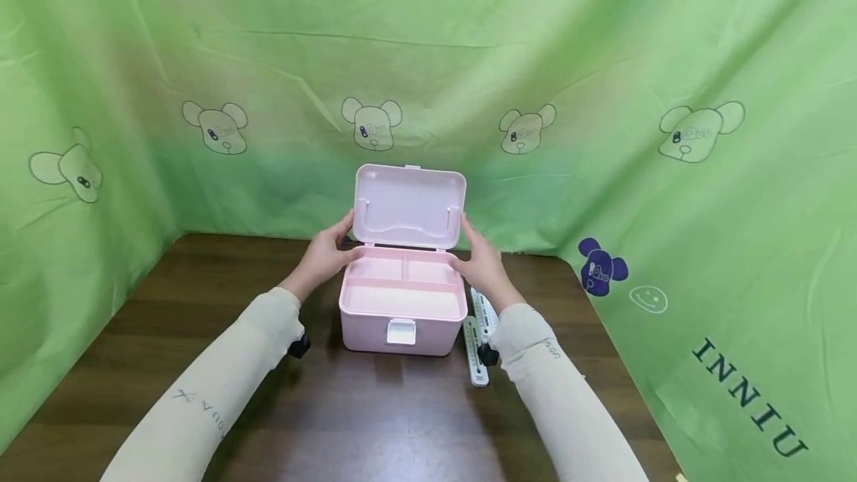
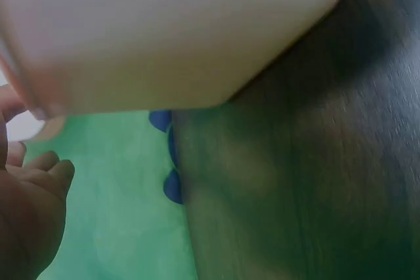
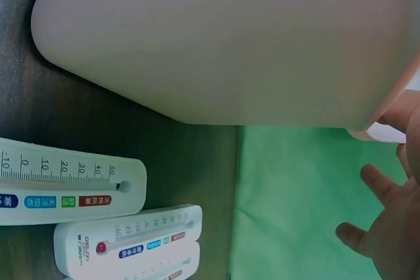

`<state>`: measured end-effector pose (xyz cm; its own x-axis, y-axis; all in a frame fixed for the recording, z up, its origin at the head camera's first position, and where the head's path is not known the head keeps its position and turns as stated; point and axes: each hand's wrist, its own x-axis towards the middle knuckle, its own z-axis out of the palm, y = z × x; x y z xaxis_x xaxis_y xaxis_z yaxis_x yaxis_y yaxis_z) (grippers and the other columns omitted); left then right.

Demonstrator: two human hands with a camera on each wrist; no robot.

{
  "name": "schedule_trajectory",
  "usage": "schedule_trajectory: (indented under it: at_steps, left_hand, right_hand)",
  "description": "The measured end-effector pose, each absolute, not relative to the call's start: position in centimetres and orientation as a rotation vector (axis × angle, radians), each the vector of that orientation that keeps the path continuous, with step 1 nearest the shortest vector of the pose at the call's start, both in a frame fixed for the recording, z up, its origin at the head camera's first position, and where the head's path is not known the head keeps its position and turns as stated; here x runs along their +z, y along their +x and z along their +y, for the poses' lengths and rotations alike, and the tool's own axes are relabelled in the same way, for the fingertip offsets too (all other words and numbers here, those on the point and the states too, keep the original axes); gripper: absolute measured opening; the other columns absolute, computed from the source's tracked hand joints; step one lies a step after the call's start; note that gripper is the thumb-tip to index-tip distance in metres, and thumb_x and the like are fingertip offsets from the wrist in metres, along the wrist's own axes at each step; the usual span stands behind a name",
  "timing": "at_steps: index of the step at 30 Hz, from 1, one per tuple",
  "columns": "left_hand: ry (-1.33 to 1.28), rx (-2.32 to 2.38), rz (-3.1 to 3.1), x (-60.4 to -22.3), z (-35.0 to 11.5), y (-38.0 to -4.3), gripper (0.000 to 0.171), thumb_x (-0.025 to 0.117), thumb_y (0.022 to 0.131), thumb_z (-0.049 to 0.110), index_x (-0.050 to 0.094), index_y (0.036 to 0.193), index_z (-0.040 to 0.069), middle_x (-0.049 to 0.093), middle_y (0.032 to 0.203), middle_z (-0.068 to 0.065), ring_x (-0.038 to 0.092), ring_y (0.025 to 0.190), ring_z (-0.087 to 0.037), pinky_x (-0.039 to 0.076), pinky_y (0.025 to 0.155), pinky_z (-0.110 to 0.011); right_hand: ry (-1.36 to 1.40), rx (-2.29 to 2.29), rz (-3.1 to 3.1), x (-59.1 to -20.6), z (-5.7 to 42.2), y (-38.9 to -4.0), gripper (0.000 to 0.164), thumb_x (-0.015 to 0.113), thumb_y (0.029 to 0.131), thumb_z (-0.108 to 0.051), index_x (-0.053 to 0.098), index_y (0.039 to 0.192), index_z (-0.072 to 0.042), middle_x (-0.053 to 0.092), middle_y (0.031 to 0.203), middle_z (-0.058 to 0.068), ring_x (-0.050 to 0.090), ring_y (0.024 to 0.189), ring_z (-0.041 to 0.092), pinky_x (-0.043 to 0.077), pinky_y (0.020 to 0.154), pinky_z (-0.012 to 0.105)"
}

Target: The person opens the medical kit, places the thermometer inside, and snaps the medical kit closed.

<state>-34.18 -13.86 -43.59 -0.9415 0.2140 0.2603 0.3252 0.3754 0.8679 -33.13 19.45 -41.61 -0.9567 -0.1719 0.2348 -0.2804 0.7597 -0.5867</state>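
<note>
A pink storage box (image 1: pixel 404 333) stands on the table, its lid (image 1: pixel 410 203) raised and leaning back. In its top lies a divided pink tray (image 1: pixel 402 297) with three bare compartments. My left hand (image 1: pixel 323 257) is at the back left corner, thumb at the rim and fingers extended beside the lid. At the opposite corner, my right hand (image 1: pixel 483 262) mirrors it, its thumb touching the rim. The right wrist view shows that hand's fingers (image 3: pixel 380 185) spread apart. A white latch (image 1: pixel 401 332) sits on the box's front.
White thermometers (image 1: pixel 475 352) lie right of the box, under my right wrist; the right wrist view shows several, including a larger thermometer (image 3: pixel 65 185). Green patterned cloth (image 1: pixel 428 80) hangs behind and beside the dark wooden table (image 1: pixel 375 422).
</note>
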Motion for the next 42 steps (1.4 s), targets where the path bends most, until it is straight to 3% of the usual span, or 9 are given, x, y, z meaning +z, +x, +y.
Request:
schedule_trajectory:
  at_steps: [5,12,21,29,37,42]
  left_hand:
    - [-0.529,-1.572,-2.571,-43.6,-13.9,-34.5,0.084,0.073,0.096,0.012,0.024,0.164,0.015,0.027,0.168,-0.007,0.03,0.153,-0.028,0.031,0.122,-0.043]
    - [-0.523,-1.568,-2.634,-43.5,-14.4,-34.4,0.083,0.071,0.096,0.013,0.023,0.164,0.017,0.025,0.168,-0.007,0.03,0.153,-0.032,0.029,0.123,-0.046]
    - [-0.476,-1.649,-2.677,-43.7,-14.4,-34.4,0.082,0.07,0.097,0.017,0.023,0.164,0.023,0.026,0.168,-0.006,0.028,0.153,-0.032,0.027,0.124,-0.048]
    - [-0.465,-1.775,-2.627,-44.1,-14.3,-34.6,0.08,0.066,0.098,0.01,0.022,0.164,0.019,0.029,0.166,-0.008,0.027,0.154,-0.028,0.025,0.124,-0.047]
    - [-0.457,-1.891,-2.556,-45.3,-14.2,-34.7,0.077,0.065,0.099,0.011,0.025,0.164,0.018,0.033,0.165,-0.011,0.031,0.153,-0.028,0.03,0.122,-0.047]
    - [-0.466,-2.036,-2.432,-46.0,-14.1,-34.7,0.076,0.062,0.099,0.007,0.025,0.164,0.016,0.032,0.165,-0.011,0.03,0.153,-0.028,0.032,0.121,-0.048]
  right_hand:
    - [0.381,0.989,-2.789,-41.8,19.8,-33.3,0.093,0.069,0.095,-0.017,0.011,0.166,-0.027,0.025,0.168,0.013,0.022,0.155,0.038,0.007,0.123,0.064]
    - [0.451,1.124,-2.76,-42.4,20.5,-33.2,0.087,0.068,0.096,-0.015,0.016,0.166,-0.026,0.025,0.169,0.012,0.022,0.155,0.036,0.021,0.124,0.055]
    - [0.451,1.282,-2.749,-43.3,21.3,-33.4,0.083,0.069,0.097,-0.02,0.021,0.165,-0.024,0.027,0.168,0.008,0.024,0.155,0.035,0.023,0.123,0.057]
    - [0.457,1.457,-2.701,-43.7,21.3,-34.0,0.077,0.067,0.099,-0.017,0.026,0.164,-0.021,0.038,0.163,0.01,0.026,0.155,0.028,0.021,0.125,0.053]
    - [0.501,1.682,-2.602,-44.6,21.3,-34.2,0.072,0.063,0.101,-0.009,0.026,0.162,-0.007,0.034,0.164,0.018,0.023,0.155,0.033,0.013,0.127,0.052]
    - [0.466,1.734,-2.557,-45.1,21.2,-34.2,0.07,0.063,0.101,-0.009,0.029,0.162,-0.009,0.037,0.163,0.015,0.029,0.153,0.031,0.018,0.126,0.05]
